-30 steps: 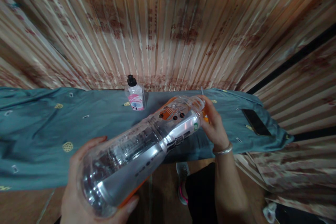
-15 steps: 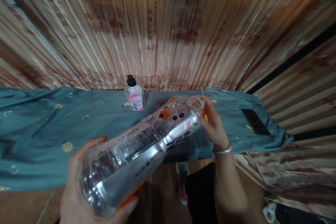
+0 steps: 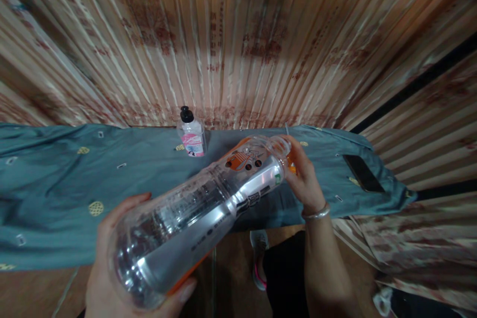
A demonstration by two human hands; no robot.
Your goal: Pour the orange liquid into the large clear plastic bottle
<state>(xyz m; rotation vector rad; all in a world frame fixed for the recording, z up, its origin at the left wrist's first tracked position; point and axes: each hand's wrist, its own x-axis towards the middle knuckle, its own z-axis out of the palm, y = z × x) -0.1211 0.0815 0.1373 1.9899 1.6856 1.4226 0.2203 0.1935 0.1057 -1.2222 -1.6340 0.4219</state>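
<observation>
A large clear plastic bottle (image 3: 197,218) with an orange and silver label lies tilted, base toward me and neck pointing away to the right. My left hand (image 3: 108,263) cups its base, fingers wrapped round it. My right hand (image 3: 303,174), with a metal bangle on the wrist, is closed around the bottle's neck end, where a bit of orange shows; the cap itself is hidden by the fingers.
A teal cloth (image 3: 55,184) with small gold motifs covers the table. A small bottle (image 3: 192,134) with a black cap and pink label stands at its far edge. A dark phone (image 3: 363,173) lies at the right. A striped curtain hangs behind. My shoe (image 3: 259,258) shows below.
</observation>
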